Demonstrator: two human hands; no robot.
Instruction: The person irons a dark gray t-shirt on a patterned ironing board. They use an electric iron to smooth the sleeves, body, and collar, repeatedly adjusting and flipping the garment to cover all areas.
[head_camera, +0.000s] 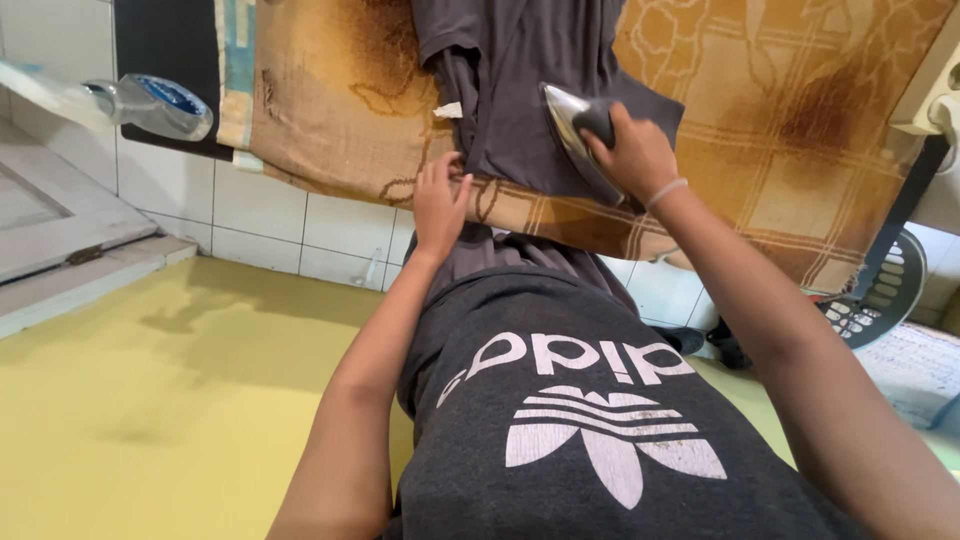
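The left hand (440, 205) lies with fingers spread flat, pinning the dark grey garment (520, 110) taut on the brown patterned blanket-covered bench (800, 150), while the right hand (632, 152) has fingers clenched round the shiny metal iron's (572, 125) black handle, pressing.

Yellow floor (150, 400); white tiled wall (260, 215); clear plastic bottle (150, 102) at upper left; dark fan grille (880, 295) at right.

Steel iron (572, 128) tilted on dk grey garment (520, 90)
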